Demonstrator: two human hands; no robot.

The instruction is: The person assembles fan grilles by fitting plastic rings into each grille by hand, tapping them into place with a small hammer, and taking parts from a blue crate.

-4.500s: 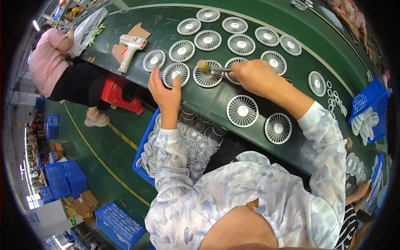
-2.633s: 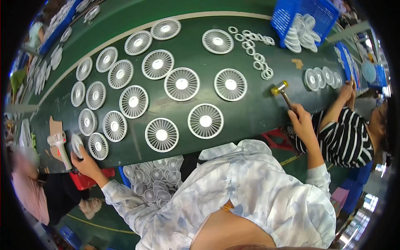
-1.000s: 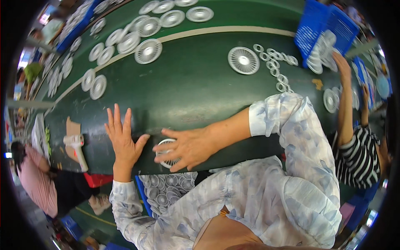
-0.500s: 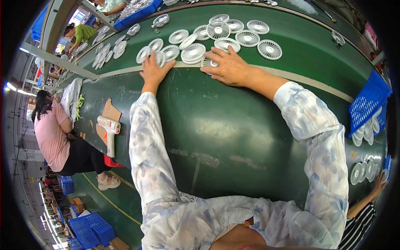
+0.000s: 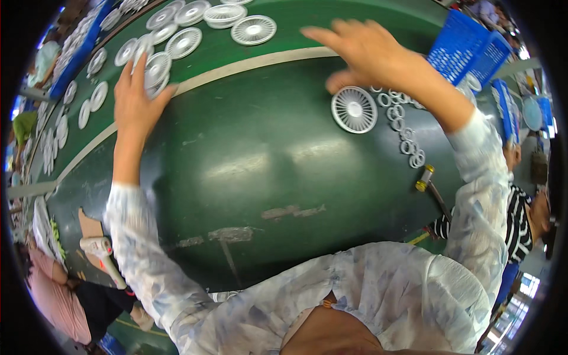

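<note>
My left hand [image 5: 136,103] is at the near edge of the green belt, its fingers and thumb spread around a few white spoked discs [image 5: 157,70]. The fingertips overlap these discs; whether they press on them I cannot tell. My right hand [image 5: 373,56] is in the air over the table's right side, blurred, with the fingers stretched out and nothing seen in it. Just below its thumb lies a single white spoked disc [image 5: 354,110] with a solid hub. More spoked discs [image 5: 254,29] lie on the belt beyond my left hand, some overlapping.
Small white rings [image 5: 397,124] trail along the table's right side, near a yellow-headed hammer [image 5: 425,178]. Blue perforated baskets [image 5: 458,50] stand at the far right. A white gun-shaped tool [image 5: 97,248] lies on cardboard at the left. People sit on both sides.
The view has swung to the right. My right hand has left the discs at the belt edge and moved right. My left hand stays by the discs, fingers spread.
</note>
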